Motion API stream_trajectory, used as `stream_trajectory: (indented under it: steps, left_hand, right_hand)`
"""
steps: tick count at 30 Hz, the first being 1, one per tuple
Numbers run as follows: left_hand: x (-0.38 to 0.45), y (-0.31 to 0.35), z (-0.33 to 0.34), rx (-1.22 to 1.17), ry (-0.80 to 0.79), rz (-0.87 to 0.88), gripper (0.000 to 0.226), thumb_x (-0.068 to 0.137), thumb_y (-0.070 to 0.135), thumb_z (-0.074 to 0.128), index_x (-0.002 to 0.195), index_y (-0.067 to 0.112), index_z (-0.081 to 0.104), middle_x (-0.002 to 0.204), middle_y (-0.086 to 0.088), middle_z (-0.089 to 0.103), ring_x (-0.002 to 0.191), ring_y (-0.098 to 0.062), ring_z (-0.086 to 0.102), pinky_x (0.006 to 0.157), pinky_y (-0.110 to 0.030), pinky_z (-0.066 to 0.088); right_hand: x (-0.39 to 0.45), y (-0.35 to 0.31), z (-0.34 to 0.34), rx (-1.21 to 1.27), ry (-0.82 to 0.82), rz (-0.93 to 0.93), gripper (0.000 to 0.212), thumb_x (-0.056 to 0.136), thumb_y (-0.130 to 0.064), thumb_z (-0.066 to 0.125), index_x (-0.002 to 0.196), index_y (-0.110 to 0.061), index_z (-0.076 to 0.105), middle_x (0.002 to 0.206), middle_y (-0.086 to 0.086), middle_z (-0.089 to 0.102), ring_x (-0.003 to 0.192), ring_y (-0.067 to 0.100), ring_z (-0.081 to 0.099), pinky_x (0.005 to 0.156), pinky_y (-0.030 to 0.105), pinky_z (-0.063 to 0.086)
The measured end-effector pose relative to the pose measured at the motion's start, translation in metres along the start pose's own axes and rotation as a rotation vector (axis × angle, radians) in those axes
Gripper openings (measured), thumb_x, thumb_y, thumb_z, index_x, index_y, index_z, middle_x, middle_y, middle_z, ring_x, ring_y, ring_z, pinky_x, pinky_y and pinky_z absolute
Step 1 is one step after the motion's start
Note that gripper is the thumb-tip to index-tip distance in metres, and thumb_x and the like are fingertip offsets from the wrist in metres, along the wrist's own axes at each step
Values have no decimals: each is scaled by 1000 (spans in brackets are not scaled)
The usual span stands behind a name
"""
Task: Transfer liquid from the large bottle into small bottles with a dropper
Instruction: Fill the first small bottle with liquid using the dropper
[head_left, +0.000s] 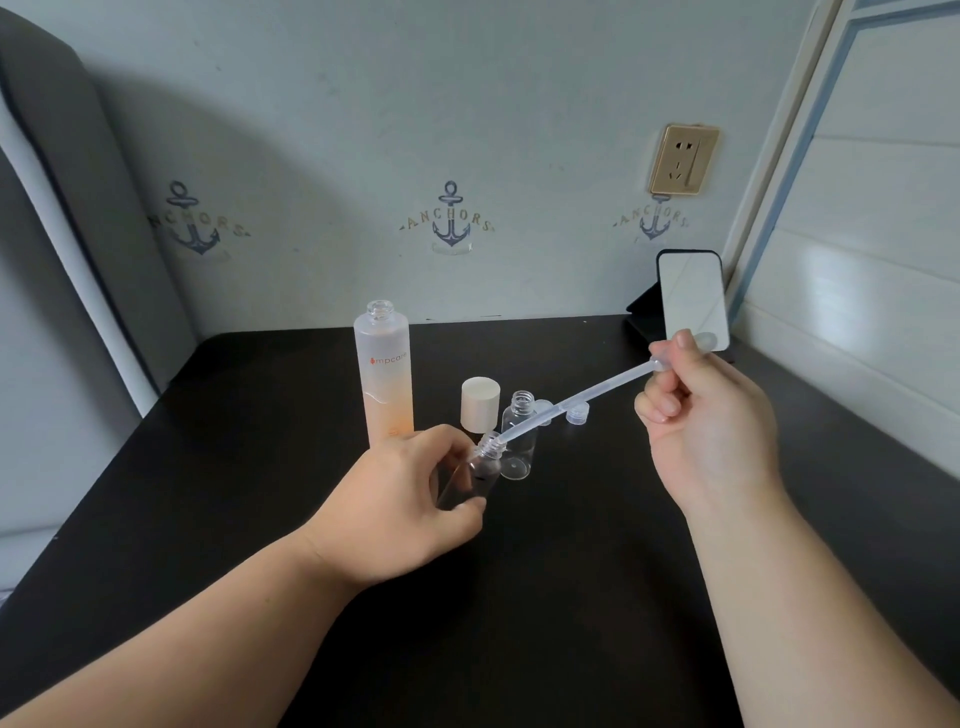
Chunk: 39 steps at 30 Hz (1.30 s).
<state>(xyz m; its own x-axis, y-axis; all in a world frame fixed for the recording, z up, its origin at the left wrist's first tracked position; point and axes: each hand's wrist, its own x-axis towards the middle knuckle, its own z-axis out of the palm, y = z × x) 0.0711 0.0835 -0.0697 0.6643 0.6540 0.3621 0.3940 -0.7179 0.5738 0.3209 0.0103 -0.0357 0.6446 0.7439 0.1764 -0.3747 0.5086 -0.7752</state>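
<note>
A tall frosted large bottle with orange liquid in its lower part stands uncapped at the back of the dark table. My left hand grips a small clear bottle, tilted toward the right. My right hand pinches the bulb end of a translucent dropper, whose tip sits in the tilted bottle's mouth. A second small clear bottle stands upright and open just behind it.
A white cap stands beside the large bottle. Two small clear caps lie behind the dropper. A phone leans on a stand at the back right, near the wall. A grey padded panel rises at the left.
</note>
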Motion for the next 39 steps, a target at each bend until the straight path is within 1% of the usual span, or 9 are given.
stream_trajectory:
  steps: [10, 13, 22, 27, 29, 32, 36, 38, 39]
  left_hand:
    - [-2, 0, -2, 9, 9, -11, 22, 81, 30, 75, 98, 29, 63, 80, 12, 66, 74, -7, 60, 61, -13, 43]
    - [-2, 1, -1, -1, 12, -16, 22, 81, 29, 76, 98, 30, 63, 80, 13, 65, 73, -7, 60, 62, -13, 43]
    - [-2, 2, -2, 5, 27, -1, 22, 81, 26, 77, 98, 25, 64, 80, 16, 63, 76, -4, 59, 62, -11, 40]
    - [-2, 2, -1, 14, 24, 7, 22, 81, 28, 77, 99, 27, 64, 79, 16, 63, 77, -5, 60, 62, -10, 40]
    - [-2, 2, 0, 13, 25, 5, 22, 81, 28, 76, 98, 27, 63, 80, 16, 63, 76, -6, 60, 61, -11, 41]
    - [-1, 0, 0, -13, 18, -18, 21, 81, 29, 75, 97, 30, 61, 90, 22, 62, 76, -6, 60, 62, -12, 43]
    - [0, -4, 1, -86, -20, -33, 23, 80, 28, 77, 93, 33, 58, 82, 15, 65, 70, -10, 63, 60, -17, 47]
    - [-1, -4, 1, -126, -54, -42, 24, 79, 29, 78, 93, 32, 58, 82, 11, 66, 70, -11, 66, 62, -23, 51]
    - [-1, -5, 1, -141, -67, -46, 25, 79, 30, 78, 93, 32, 58, 83, 10, 67, 70, -11, 67, 62, -23, 52]
  right_hand:
    - [-1, 5, -1, -32, 12, 9, 27, 94, -21, 68, 71, -9, 77, 59, -2, 41, 50, 12, 30, 48, 21, 30]
    - [-1, 6, -1, -46, 7, 9, 25, 87, -27, 70, 69, -11, 78, 58, -4, 38, 50, 11, 30, 47, 20, 31]
    - [-1, 5, -2, -92, -24, -18, 24, 82, -33, 71, 66, -15, 76, 58, -6, 39, 50, 11, 32, 48, 19, 33]
    - [-1, 4, -3, -118, -28, -37, 26, 82, -36, 70, 65, -17, 72, 59, -7, 40, 52, 11, 32, 50, 19, 34]
    - [-1, 4, -3, -101, -26, -49, 26, 82, -35, 70, 67, -14, 71, 59, -7, 42, 52, 10, 33, 50, 19, 34]
    - [0, 2, -2, -45, -30, -52, 24, 84, -34, 70, 66, -18, 75, 60, -6, 45, 52, 10, 35, 51, 19, 35]
    - [2, -2, -3, 12, -47, -39, 22, 84, -32, 69, 70, -17, 78, 66, -6, 54, 56, 9, 41, 56, 19, 38]
    - [1, -3, -4, 38, -48, -31, 20, 85, -30, 69, 74, -15, 76, 72, -6, 61, 58, 9, 44, 58, 20, 40]
    - [1, -4, -4, 56, -44, -25, 19, 87, -29, 69, 77, -14, 74, 75, -6, 64, 59, 10, 46, 59, 21, 41]
